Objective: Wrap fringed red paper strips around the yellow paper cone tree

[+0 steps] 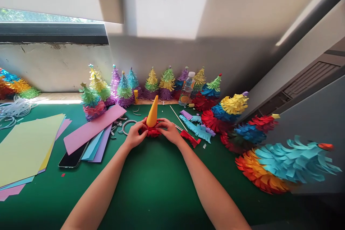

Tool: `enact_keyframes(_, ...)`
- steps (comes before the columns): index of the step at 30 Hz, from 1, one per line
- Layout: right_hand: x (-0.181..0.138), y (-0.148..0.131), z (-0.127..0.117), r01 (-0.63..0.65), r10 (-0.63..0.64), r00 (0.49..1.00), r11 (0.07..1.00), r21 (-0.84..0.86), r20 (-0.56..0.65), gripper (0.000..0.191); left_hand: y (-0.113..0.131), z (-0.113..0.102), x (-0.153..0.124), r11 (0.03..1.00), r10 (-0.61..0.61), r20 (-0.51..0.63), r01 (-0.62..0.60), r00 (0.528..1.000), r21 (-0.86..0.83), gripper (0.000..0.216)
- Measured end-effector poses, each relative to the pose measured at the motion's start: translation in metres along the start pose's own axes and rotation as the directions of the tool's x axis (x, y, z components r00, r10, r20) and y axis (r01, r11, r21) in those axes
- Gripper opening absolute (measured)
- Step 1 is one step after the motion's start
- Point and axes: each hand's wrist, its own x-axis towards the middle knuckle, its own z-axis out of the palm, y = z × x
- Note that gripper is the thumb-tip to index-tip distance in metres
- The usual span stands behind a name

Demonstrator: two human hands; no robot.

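An orange paper cone (153,113) stands upright on the green table (151,187), with a red fringed paper strip (153,132) wrapped round its base. My left hand (136,133) presses the red fringe against the cone's left side, fingers curled. My right hand (168,130) does the same on the right side, fingers pinched on the strip. Both forearms reach in from the bottom edge.
Finished fringed paper trees (151,82) line the wall and lie piled at the right (285,165). Coloured paper sheets (24,147), a pink strip (94,127), a phone (72,158), a tape ring (126,125), a water bottle (186,90), blue fringed strips (198,127) and a thin stick (178,118) lie around.
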Motion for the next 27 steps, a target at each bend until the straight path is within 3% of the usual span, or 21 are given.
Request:
enact_keyframes(13, 0.002, 0.012, 0.002, -0.087, 0.099, 0.994, 0.976, 0.197, -0.050, 0.014, -0.011, 0.000, 0.004, 0.999, 0.022, -0.058, -0.021, 0.998, 0.027, 0.010)
enact_keyframes(27, 0.007, 0.018, -0.001, -0.058, 0.060, 0.998, 0.995, 0.087, -0.030, 0.012, -0.024, -0.001, 0.009, 0.998, 0.059, -0.049, -0.060, 0.997, -0.009, 0.009)
